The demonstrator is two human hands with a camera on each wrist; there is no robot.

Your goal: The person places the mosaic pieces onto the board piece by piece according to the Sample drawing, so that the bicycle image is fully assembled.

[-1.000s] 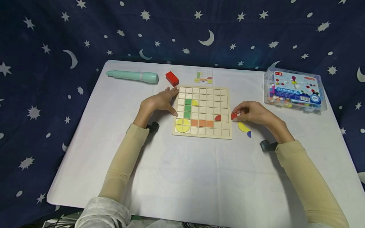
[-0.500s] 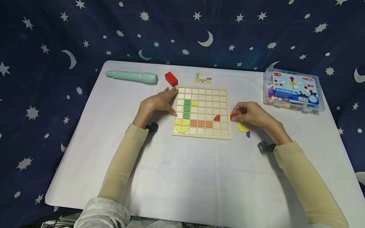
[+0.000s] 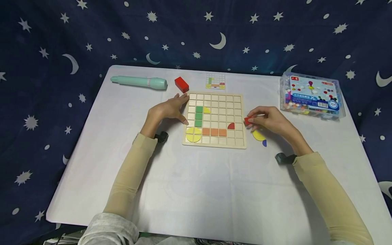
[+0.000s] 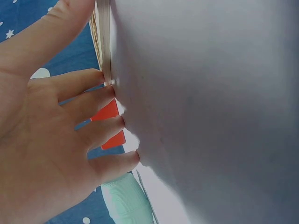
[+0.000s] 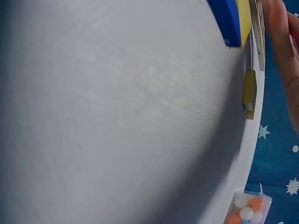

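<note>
My right hand (image 3: 269,119) pinches a small red square tile (image 3: 247,120) just off the right edge of the wooden grid board (image 3: 214,146). In the right wrist view only part of that hand (image 5: 282,51) shows, at the right border. My left hand (image 3: 168,109) lies along the board's left edge, thumb and fingertips at the rim, fingers spread in the left wrist view. On the board sit green squares (image 3: 198,116), orange squares (image 3: 214,132), a yellow circle of quarter pieces (image 3: 194,134), a yellow quarter (image 3: 206,110) and a red quarter (image 3: 231,126).
Below my right hand lie a yellow rounded piece (image 3: 259,135) and a small blue piece (image 3: 264,143). Behind the board are a pattern card (image 3: 215,81), a red block (image 3: 181,84) and a mint-green tube (image 3: 139,82). A clear plastic box (image 3: 311,97) of coloured balls stands at back right.
My right hand has lifted the red tile slightly, and the tile has turned between the fingers. The left hand stays at the board's edge. The head view has shifted a little.
</note>
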